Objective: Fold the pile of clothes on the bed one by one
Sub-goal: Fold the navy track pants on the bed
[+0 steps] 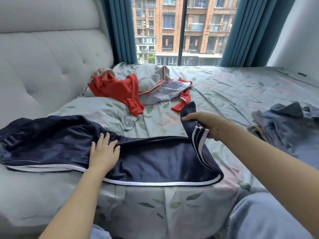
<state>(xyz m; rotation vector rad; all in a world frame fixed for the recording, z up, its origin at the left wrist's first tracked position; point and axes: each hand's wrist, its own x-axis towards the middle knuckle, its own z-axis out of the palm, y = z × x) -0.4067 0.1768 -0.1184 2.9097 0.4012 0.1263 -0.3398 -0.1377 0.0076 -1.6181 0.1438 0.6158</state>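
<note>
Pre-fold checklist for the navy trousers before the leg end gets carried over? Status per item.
1. Left hand pressing flat on navy trousers: ok.
2. Right hand has a grip on the leg end: ok.
3. Waist end lying flat: not ok, it drapes over the pillow.
4. Landing area free of the red and white garments: ok.
5. Blue clothes pile apart from trousers: ok.
6. Legs aligned underneath: cannot tell.
</note>
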